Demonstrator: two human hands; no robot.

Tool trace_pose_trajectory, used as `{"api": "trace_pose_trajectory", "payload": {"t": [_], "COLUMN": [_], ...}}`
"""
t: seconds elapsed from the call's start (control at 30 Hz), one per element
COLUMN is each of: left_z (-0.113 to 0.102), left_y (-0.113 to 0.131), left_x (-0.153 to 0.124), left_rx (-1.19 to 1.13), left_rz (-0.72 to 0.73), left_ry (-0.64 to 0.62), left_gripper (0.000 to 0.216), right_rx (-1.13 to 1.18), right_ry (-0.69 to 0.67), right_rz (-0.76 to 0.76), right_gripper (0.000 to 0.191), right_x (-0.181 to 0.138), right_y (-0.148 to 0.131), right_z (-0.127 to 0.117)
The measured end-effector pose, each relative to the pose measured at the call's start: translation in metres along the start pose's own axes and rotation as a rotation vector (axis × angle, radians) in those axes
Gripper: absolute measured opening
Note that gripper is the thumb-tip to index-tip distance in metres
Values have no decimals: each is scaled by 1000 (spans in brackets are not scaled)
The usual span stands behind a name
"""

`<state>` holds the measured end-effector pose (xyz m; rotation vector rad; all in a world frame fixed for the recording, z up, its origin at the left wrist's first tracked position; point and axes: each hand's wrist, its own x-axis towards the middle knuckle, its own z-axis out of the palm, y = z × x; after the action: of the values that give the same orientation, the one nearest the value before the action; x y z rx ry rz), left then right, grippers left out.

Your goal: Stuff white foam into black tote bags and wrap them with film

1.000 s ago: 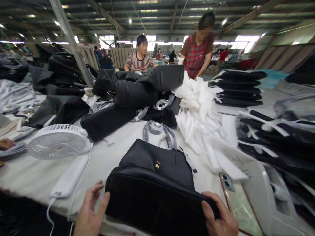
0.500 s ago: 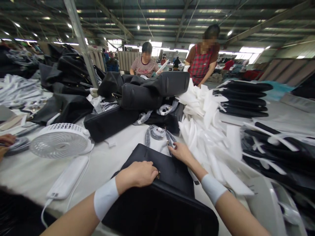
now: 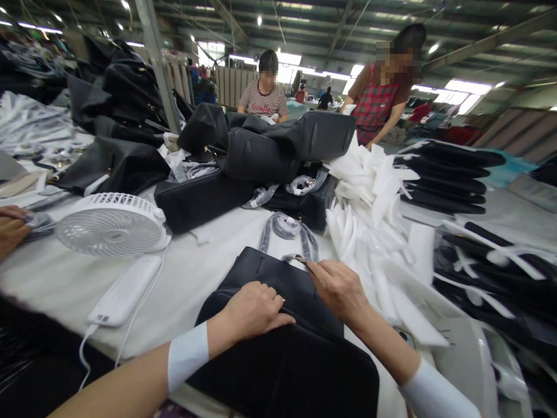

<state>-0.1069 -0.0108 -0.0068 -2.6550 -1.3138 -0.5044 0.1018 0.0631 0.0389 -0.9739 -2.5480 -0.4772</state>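
A black handbag (image 3: 300, 371) lies on the table directly in front of me. My left hand (image 3: 256, 310) is closed over its upper edge, fingers curled and thumb along the near side. A strap (image 3: 287, 226) wrapped in clear plastic is coiled on the cloth just beyond the bag. One end of it runs back across the bag's far edge. My right hand (image 3: 342, 289) pinches this end between thumb and fingers, near what looks like its metal clasp. Both wrists wear pale bands, and the right fingertips are partly hidden.
A white fan (image 3: 113, 226) and a white power bank (image 3: 124, 290) with a cable lie left. Black bags (image 3: 261, 154) are heaped ahead. White foam sheets (image 3: 369, 191) pile up on the right, beside stacked black pieces (image 3: 448, 180). Another person's hand (image 3: 13, 229) shows far left; two people stand opposite.
My right hand has turned and drawn the strap's end nearer over the bag. The left hand has shifted slightly along the bag's edge. The view has tilted down somewhat.
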Motion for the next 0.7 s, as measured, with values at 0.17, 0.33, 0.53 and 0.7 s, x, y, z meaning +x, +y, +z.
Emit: {"api": "trace_pose_trajectory", "payload": {"t": [0.17,0.33,0.53,0.7], "left_z": [-42,-69,-59,-48], "left_y": [23,50,58,55], "left_x": [-23,-49,-61,-65], "left_rx": [0,-83,-107,-118], "left_rz": [99,66,-2,-12], "left_ry": [274,262,305,286], "left_gripper": [37,30,28,30], "right_rx": [237,336,297,313], "right_ry": [9,-233,-464,-433], "right_rz": [-146,-201,-246,-337], "right_gripper": [13,14,6,7], "right_x": [-18,-23,-23,-38], "right_y": [-35,-48,-67,-71], "right_z": [-24,-2,22,28]}}
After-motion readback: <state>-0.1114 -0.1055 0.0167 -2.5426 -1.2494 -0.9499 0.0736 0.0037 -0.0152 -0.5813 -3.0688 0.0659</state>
